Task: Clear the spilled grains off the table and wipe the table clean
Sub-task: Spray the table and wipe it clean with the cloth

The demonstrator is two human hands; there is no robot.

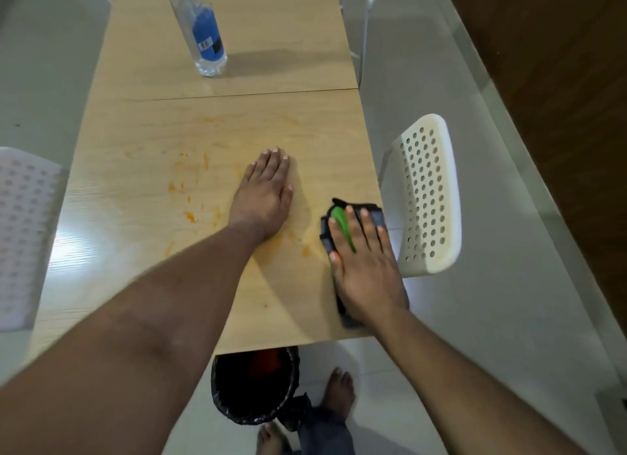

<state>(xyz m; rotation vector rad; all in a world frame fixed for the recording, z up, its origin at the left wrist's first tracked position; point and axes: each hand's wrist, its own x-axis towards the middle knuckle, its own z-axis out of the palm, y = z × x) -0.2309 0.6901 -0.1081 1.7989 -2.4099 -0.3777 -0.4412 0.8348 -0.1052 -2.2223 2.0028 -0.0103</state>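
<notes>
Both flat: left hand on table, right hand pressing cloth.

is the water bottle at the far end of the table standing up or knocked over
Standing up. The water bottle rests on its base on the table, its neck rising toward the top of the picture. Its cap is out of view.

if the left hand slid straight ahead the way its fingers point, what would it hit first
Nothing close: the left hand lies flat on the table, fingers pointing up it. Bare wood lies ahead; the water bottle stands far off and left of that line, probably missed.
</notes>
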